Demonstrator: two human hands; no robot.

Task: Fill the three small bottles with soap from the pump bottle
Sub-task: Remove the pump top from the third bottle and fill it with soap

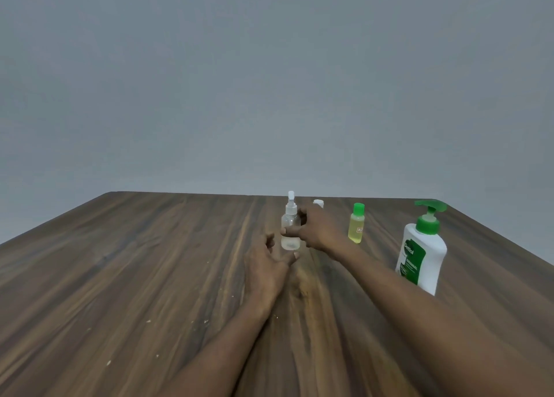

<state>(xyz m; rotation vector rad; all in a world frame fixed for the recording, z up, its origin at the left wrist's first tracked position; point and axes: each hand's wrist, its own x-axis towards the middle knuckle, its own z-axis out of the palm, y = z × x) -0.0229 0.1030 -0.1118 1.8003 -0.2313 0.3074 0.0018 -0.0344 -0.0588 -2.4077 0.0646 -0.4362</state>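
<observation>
The left hand hangs open by the foot of the clear spray bottle on the desk, likely to steady it, while the right hand grips its middle. Behind that hand, 1 small bottle shows only its white cap; the yellow bottle and pump bottle stand further right.

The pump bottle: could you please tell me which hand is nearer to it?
Right. The right hand grips the clear spray bottle, left of the pump bottle; the left hand lies farther left.
</observation>
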